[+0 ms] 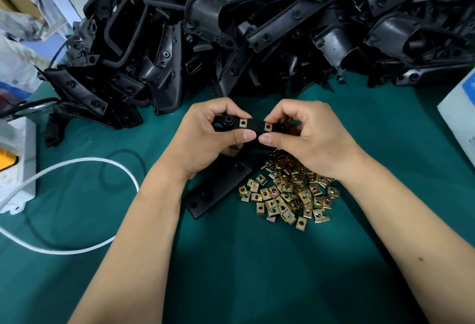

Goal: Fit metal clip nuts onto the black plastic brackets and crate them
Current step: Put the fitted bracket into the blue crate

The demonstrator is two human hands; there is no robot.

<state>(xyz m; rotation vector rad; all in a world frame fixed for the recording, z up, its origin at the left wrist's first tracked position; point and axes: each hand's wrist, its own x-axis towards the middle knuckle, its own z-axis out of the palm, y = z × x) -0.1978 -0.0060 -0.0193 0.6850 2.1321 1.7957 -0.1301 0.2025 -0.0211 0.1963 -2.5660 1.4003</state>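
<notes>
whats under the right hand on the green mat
Under the right hand lies the far end of the loose clip nuts pile; how far it runs beneath is hidden.

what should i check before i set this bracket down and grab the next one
1. Bracket held firmly: ok, left hand and right hand both grip it.
2. Clip nuts on the facing edge: ok, first clip nut and second clip nut both sit on it.
3. Second clip nut fully seated: cannot tell, right fingers partly cover it.
4. Loose clip nuts within reach: ok, piled under the right hand.
5. More brackets to do: ok, bracket pile behind.
6. Crate ready: cannot tell, none in view.
</notes>
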